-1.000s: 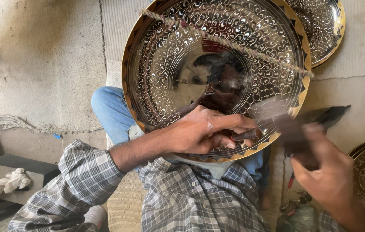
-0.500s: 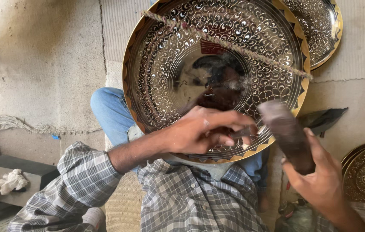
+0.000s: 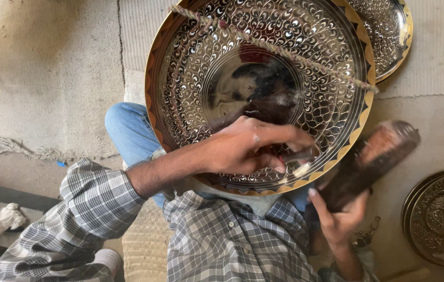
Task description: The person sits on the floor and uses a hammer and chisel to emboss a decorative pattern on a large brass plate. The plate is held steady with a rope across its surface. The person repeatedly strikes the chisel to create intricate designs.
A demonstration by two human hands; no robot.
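A large round engraved metal tray (image 3: 222, 78), shiny with a gold-coloured rim, stands tilted against the person's lap, its face turned towards the camera. The left hand (image 3: 243, 149) lies on the lower part of the tray, fingers curled around a thin dark tool (image 3: 297, 155) whose tip meets the patterned band near the tray's bottom rim. The right hand (image 3: 339, 219), below and to the right of the tray, is closed around the handle of a dark wooden mallet (image 3: 371, 159), whose blurred head is raised just beside the tray's lower right edge. A twisted cord (image 3: 284, 52) runs slantwise across the tray's upper half. A second engraved tray (image 3: 389, 31) peeks out behind the upper right rim, and a darker engraved plate (image 3: 441, 216) lies on the floor well to the right.
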